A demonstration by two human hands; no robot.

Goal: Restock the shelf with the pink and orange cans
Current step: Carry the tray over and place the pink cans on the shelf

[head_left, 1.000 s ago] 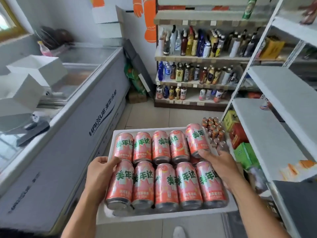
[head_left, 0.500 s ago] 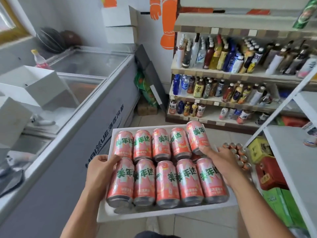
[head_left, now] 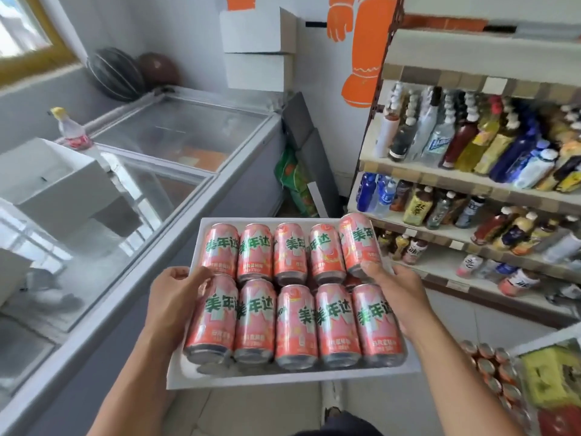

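Note:
Several pink and orange cans (head_left: 295, 322) lie on their sides in two rows on a white tray (head_left: 283, 379) held in front of me. My left hand (head_left: 176, 297) grips the tray's left edge, its thumb on the near-left can. My right hand (head_left: 399, 294) grips the right edge, and its thumb lies on the far-right can (head_left: 358, 243), which sits higher than the others. The drinks shelf (head_left: 456, 180), full of bottles, stands ahead on the right.
A long chest freezer (head_left: 176, 143) with glass lids runs along the left, with white boxes (head_left: 53, 184) and a bottle (head_left: 72, 133) on it. More cans (head_left: 490, 366) and coloured cartons (head_left: 553, 382) sit low at the right. Tiled floor lies between freezer and shelf.
The view has swung left and upward. The bottle shelf has come closer at the right, and the white rack at the right has left the view. Both hands keep the tray.

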